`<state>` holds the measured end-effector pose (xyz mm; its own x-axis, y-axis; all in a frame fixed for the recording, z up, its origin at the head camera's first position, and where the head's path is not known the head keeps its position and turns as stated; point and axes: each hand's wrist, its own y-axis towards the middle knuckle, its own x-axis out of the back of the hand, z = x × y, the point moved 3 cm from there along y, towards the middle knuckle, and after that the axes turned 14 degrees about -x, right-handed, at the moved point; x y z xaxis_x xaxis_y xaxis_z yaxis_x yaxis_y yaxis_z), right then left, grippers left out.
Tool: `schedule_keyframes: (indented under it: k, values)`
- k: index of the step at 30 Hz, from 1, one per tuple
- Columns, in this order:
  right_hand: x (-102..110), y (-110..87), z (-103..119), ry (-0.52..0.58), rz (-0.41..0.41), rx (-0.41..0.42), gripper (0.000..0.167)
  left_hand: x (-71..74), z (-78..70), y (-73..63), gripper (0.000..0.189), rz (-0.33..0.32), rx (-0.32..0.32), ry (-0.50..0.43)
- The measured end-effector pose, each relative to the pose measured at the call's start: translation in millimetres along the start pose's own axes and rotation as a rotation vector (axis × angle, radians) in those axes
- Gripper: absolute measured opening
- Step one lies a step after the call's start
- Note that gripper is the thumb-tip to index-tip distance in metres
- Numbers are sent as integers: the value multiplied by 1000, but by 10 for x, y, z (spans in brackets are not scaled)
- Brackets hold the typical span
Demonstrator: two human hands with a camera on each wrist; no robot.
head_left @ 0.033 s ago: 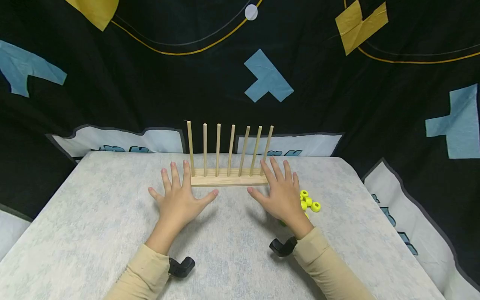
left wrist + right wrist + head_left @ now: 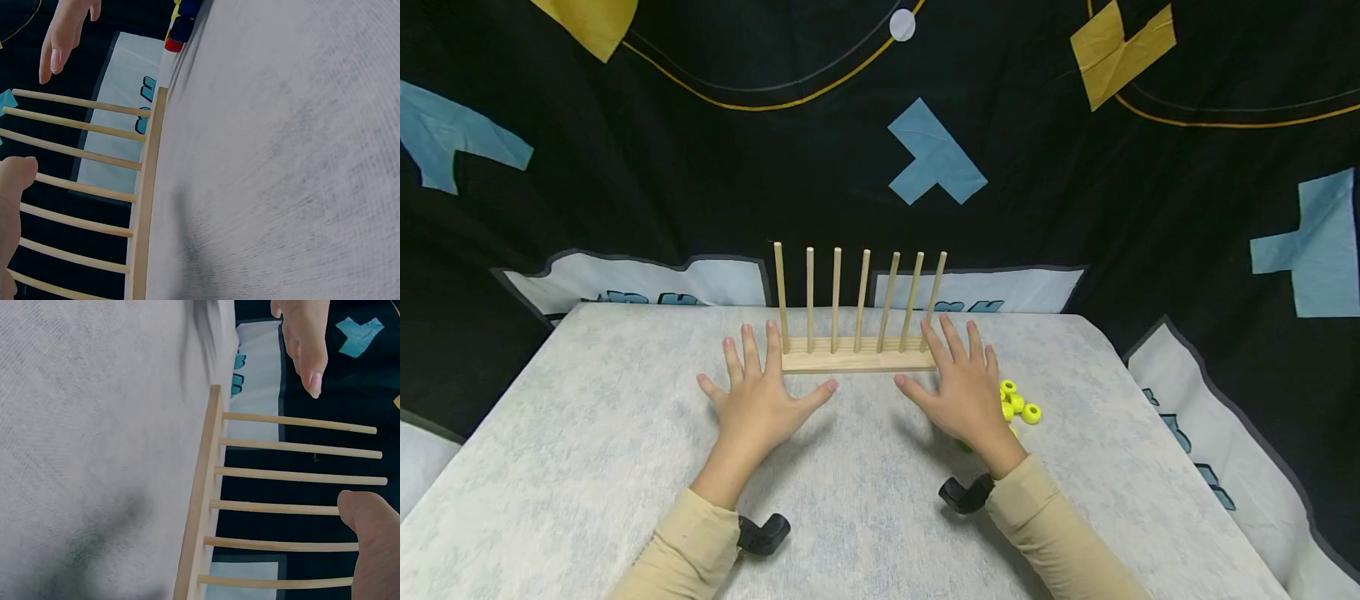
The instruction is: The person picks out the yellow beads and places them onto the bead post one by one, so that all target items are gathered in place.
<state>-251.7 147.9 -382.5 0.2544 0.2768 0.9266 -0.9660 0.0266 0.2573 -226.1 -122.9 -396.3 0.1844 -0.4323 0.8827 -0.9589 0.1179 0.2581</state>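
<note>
A wooden rack (image 2: 857,361) with a row of several upright dowels stands toward the far side of the table. My left hand (image 2: 754,408) is held over the table at the rack's left end, palm down, fingers spread straight and holding nothing. At the opposite end is my right hand (image 2: 966,392), likewise spread and holding nothing; its index finger overlaps the rightmost dowel in the head view. Yellow beads (image 2: 1032,413) with holes lie just right of it, partly hidden behind the hand. In the left wrist view, blue pieces (image 2: 182,29) and a red piece (image 2: 174,45) show beyond the rack.
The table (image 2: 850,483) has a pale mottled cover. Behind it hangs a black cloth (image 2: 760,175) with blue and yellow patches and white panels. Black wrist mounts (image 2: 763,534) stick out from both sleeves. A bit of green (image 2: 965,447) peeks out by the right wrist.
</note>
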Motion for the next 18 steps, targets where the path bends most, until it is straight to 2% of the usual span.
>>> schedule_keyframes:
  k: [9, 18]
  values:
    - [-37, 6, -86, -10, 12, 9, 88, -77, 85, 16, 126, -23, -17, -27]
    - [11, 59, -362, 15, -5, 28, 78, -210, 316, 145, 116, -55, -31, -82]
